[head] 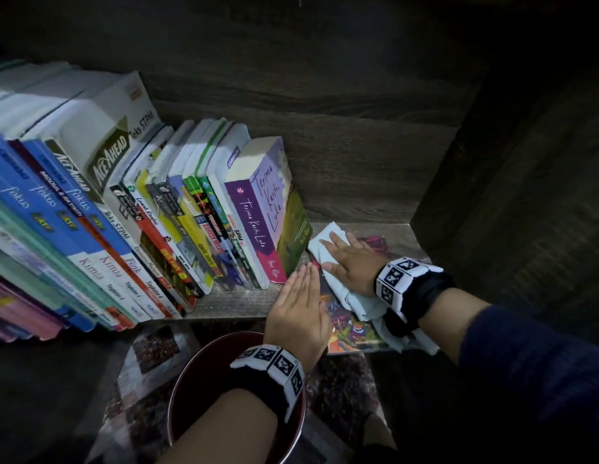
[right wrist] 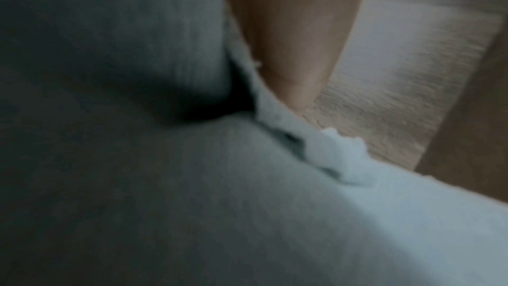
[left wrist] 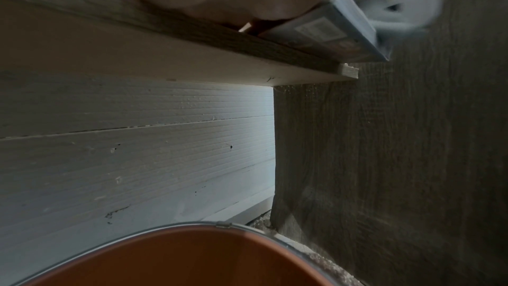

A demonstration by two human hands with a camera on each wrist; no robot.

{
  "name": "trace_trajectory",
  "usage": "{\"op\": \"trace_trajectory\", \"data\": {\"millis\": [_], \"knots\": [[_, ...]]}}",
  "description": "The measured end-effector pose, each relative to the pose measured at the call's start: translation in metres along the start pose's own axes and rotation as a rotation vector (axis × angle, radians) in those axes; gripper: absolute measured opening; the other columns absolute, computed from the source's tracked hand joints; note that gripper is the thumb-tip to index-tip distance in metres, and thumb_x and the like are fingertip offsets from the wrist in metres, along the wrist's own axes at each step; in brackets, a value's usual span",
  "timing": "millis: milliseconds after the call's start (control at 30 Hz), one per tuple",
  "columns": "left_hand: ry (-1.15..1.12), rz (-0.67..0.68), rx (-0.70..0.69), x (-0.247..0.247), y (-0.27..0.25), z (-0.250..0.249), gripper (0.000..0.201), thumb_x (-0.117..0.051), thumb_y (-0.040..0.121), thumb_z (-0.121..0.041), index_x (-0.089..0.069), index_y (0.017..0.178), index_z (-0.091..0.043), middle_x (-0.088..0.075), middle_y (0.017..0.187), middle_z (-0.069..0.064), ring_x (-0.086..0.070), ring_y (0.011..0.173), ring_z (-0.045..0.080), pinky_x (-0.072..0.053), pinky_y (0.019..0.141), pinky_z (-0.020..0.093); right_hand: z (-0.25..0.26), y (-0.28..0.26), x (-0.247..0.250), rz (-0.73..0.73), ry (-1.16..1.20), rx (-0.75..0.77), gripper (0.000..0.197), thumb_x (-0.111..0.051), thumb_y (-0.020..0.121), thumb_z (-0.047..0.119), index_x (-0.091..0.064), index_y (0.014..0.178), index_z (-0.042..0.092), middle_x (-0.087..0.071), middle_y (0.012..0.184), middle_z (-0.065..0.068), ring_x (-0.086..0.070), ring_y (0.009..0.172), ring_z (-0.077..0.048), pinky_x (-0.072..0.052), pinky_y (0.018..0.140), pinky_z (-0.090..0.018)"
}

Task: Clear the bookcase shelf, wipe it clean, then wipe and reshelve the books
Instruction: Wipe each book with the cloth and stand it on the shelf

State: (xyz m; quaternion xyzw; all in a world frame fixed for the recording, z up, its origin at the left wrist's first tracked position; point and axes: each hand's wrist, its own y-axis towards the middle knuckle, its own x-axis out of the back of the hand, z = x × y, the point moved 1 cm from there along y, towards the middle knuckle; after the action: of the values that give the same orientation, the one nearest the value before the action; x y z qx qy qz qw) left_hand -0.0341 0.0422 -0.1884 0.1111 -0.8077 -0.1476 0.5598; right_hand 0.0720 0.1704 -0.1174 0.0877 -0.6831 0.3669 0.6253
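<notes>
A colourful book (head: 350,324) lies flat at the right end of the shelf (head: 231,304), overhanging its front edge. My right hand (head: 350,259) lies flat with spread fingers on a pale blue cloth (head: 328,244) that covers the book. My left hand (head: 299,304) rests with straight fingers on the book's left side. A row of upright books (head: 157,212) leans to the left of it, ending in a purple one (head: 261,212). In the right wrist view the cloth (right wrist: 247,203) fills the frame under one finger (right wrist: 296,40). The left wrist view shows the book (left wrist: 327,32) from below.
A dark red bucket (head: 197,390) stands on the floor below my left wrist, on a patterned mat (head: 150,356). The bookcase side panel (head: 512,182) closes off the right, and the back panel (head: 341,135) stands behind the books.
</notes>
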Motion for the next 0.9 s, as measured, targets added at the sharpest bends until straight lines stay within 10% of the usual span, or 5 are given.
{"op": "trace_trajectory", "data": {"millis": [200, 400, 567, 767, 900], "knots": [[0.037, 0.089, 0.049, 0.0, 0.003, -0.001, 0.058, -0.028, 0.094, -0.027, -0.043, 0.14, 0.007, -0.046, 0.145, 0.018, -0.043, 0.136, 0.022, -0.026, 0.112, 0.036, -0.002, -0.045, -0.025, -0.033, 0.017, 0.02, 0.063, -0.018, 0.101, 0.05, 0.0, 0.155, 0.024, 0.01, 0.161, -0.003, 0.011, 0.148, -0.026, 0.002, 0.118, -0.04], [0.095, 0.142, 0.078, 0.002, 0.006, -0.002, 0.066, -0.019, 0.093, -0.033, -0.036, 0.143, 0.006, -0.038, 0.15, 0.016, -0.037, 0.14, 0.02, -0.017, 0.113, 0.034, -0.001, -0.103, -0.065, -0.067, -0.074, 0.095, 0.097, 0.017, 0.078, 0.07, -0.014, 0.154, 0.019, -0.008, 0.161, -0.006, -0.008, 0.148, -0.031, -0.011, 0.117, -0.038], [0.117, 0.234, 0.053, 0.008, 0.008, -0.006, 0.083, 0.021, 0.076, -0.04, 0.013, 0.151, -0.005, 0.014, 0.16, 0.004, 0.013, 0.148, 0.01, 0.011, 0.119, 0.029, -0.039, -0.108, -0.054, 0.009, 0.045, -0.205, 0.062, -0.031, 0.105, 0.026, 0.007, 0.153, 0.015, 0.01, 0.161, -0.01, 0.004, 0.149, -0.029, -0.005, 0.119, -0.031], [0.088, 0.168, 0.059, 0.002, 0.005, -0.002, 0.071, -0.006, 0.092, -0.038, -0.02, 0.15, 0.001, -0.02, 0.159, 0.011, -0.018, 0.147, 0.016, -0.005, 0.118, 0.031, -0.061, -0.072, -0.019, -0.061, 0.079, -0.434, 0.05, -0.051, 0.091, 0.012, -0.035, 0.138, 0.013, -0.049, 0.135, -0.013, -0.049, 0.126, -0.029, -0.04, 0.097, -0.032], [0.019, 0.089, 0.033, -0.001, 0.002, 0.0, 0.06, -0.028, 0.094, -0.029, -0.041, 0.142, 0.005, -0.043, 0.148, 0.015, -0.04, 0.138, 0.02, -0.022, 0.113, 0.034, -0.06, -0.056, 0.02, -0.075, -0.049, -0.374, 0.018, -0.052, 0.09, 0.014, -0.052, 0.107, 0.018, -0.061, 0.116, -0.01, -0.06, 0.111, -0.027, -0.038, 0.075, -0.025]]}}
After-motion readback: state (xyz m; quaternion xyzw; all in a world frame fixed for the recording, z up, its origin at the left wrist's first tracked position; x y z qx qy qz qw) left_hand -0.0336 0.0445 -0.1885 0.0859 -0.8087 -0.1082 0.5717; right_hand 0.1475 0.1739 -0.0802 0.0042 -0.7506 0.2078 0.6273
